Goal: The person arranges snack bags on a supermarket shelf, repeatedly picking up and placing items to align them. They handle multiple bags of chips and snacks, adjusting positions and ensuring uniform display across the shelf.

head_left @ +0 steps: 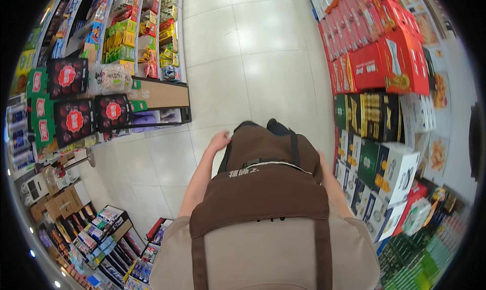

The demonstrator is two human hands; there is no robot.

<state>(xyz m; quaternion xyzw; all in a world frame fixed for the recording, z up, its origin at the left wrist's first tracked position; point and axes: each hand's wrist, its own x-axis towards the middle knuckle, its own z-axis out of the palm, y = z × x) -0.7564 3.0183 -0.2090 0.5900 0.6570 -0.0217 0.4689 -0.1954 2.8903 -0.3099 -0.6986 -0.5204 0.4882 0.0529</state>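
My left hand (220,140) hangs beside my left hip, its fingers loosely curled in. I see nothing held in it. The brown apron (263,201) over my light shirt is the thing nearest to it. On the right, my forearm (331,186) runs down along the apron's side. My right hand itself is hidden behind the apron.
Snack shelves (121,34) stand at the front left, with a cardboard-coloured shelf end (164,92) jutting toward the aisle. Stacked red boxes (387,62) and white cartons (397,173) line the right. Pale floor tiles (273,72) run ahead. A lower display rack (119,221) stands behind left.
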